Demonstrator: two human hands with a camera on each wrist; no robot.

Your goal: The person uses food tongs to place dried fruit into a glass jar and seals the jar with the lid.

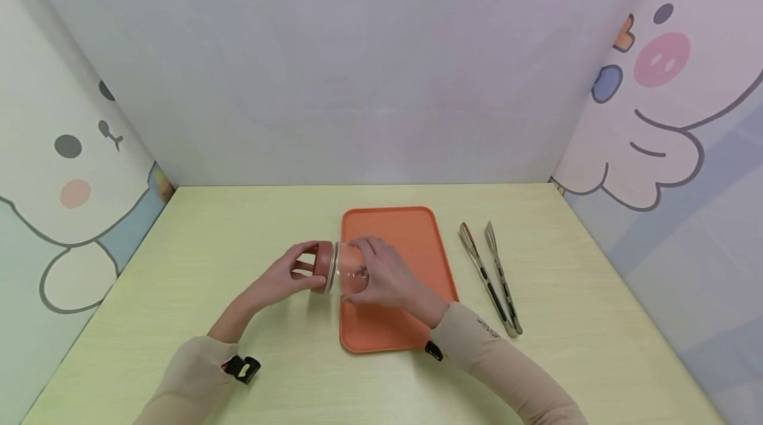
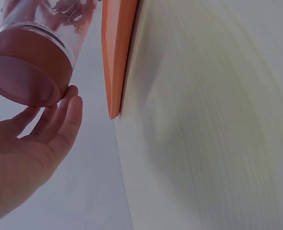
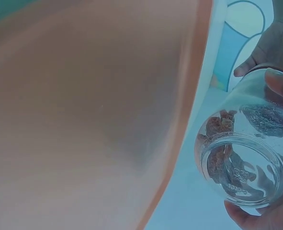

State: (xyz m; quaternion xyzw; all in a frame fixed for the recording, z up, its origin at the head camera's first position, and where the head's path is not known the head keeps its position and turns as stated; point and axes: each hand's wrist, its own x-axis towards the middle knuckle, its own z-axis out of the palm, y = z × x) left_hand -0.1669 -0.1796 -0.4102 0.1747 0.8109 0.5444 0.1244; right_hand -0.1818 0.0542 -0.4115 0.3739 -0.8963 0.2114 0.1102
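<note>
Clear glass jar (image 1: 348, 271) held sideways in the air, low over the left edge of an orange tray (image 1: 417, 239), its brown lid (image 1: 323, 267) pointing left. Right hand (image 1: 384, 273) wrapped around the glass body, fingers curled over the top, thumb beneath. Left hand (image 1: 286, 276) at the lid, fingers spread around its rim; from the left wrist view, fingers (image 2: 67, 112) nearly straight with the tips touching the lid's (image 2: 28, 64) edge, so more a light touch than a firm grip. Through the jar's (image 3: 244, 158) base in the right wrist view, small reddish-brown pieces (image 3: 218, 139) inside, too blurred to name. Tray lying flat on a pale yellow-green surface (image 1: 179, 266), long side running away from the person. Metal tongs (image 1: 491, 276) resting on the surface just right of the tray, apart from both hands. Beige sleeves on both arms. Walls with cartoon animal drawings on the left and right.
</note>
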